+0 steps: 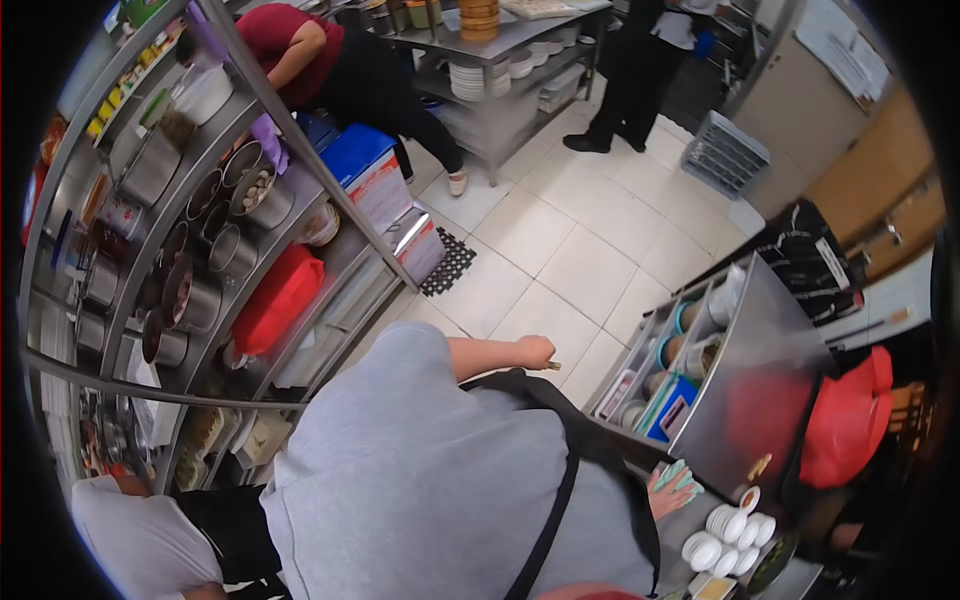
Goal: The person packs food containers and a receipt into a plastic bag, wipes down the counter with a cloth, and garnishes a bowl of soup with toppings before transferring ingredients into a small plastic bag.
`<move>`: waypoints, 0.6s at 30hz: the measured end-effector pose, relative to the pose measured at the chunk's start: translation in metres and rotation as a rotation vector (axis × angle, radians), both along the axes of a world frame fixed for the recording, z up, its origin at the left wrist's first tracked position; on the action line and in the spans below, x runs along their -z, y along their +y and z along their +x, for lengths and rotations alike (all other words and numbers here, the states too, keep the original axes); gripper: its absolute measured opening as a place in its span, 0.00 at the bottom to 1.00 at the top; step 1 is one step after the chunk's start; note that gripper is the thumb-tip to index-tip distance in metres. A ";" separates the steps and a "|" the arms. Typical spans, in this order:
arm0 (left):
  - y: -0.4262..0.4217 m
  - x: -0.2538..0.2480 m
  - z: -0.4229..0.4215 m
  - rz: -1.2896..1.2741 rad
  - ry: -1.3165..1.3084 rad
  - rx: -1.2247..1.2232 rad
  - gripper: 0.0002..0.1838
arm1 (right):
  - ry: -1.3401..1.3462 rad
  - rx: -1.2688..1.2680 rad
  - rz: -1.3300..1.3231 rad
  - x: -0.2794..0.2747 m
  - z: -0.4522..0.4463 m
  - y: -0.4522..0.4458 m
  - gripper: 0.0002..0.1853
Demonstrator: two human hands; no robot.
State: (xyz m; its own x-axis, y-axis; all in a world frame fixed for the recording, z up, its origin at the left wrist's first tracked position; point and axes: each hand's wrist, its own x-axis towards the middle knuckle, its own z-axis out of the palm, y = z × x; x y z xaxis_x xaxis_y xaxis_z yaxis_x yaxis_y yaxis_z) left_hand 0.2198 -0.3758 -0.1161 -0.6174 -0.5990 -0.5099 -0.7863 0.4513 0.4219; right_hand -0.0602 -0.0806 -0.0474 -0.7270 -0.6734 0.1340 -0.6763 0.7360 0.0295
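Observation:
My left hand is closed in a fist over the tiled floor, arm stretched out from a grey sleeve. A small brownish end pokes out of the fist; what it belongs to is hidden. Lower right, my right hand presses a green-and-white cloth onto the steel counter's edge. Close by on that counter are stacks of small white dishes and a white spoon-shaped dish with reddish contents. A dark apron hangs over my front.
Left, a steel rack holds pots and a red bag. A steel cabinet with containers stands right, near a red cover. Beyond the floor, a person in dark red bends down; another person's dark trousers show. A light-shirted person is lower left.

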 end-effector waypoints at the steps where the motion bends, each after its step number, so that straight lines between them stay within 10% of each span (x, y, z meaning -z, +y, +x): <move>1: -0.020 0.009 0.009 -0.010 -0.072 0.004 0.11 | -0.028 -0.040 0.007 -0.002 -0.006 -0.023 0.31; 3: -0.063 0.023 0.033 -0.035 -0.128 -0.071 0.13 | -0.015 -0.199 -0.105 0.023 -0.036 -0.037 0.30; 5: -0.102 0.026 0.063 -0.036 -0.175 -0.212 0.17 | -0.653 -0.434 -0.405 0.027 -0.058 -0.048 0.30; 9: -0.161 0.039 0.127 -0.041 -0.265 -0.495 0.28 | 0.032 -0.001 -0.475 0.023 -0.088 -0.083 0.36; 13: -0.170 0.072 0.162 -0.163 -0.272 -0.633 0.32 | -0.049 0.416 0.165 0.015 -0.104 -0.158 0.43; 18: -0.157 0.085 0.128 0.053 -0.361 -0.507 0.30 | 0.039 0.387 0.086 0.015 -0.191 -0.239 0.43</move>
State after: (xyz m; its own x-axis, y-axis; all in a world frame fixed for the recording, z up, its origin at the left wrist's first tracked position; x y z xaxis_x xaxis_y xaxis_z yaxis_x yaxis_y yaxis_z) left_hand 0.3474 -0.5332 -0.2007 -0.0460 -0.7406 -0.6704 -0.9945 -0.0294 0.1008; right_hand -0.2508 -0.3192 -0.0625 -0.9247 -0.3609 0.1213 -0.3469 0.9299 0.1222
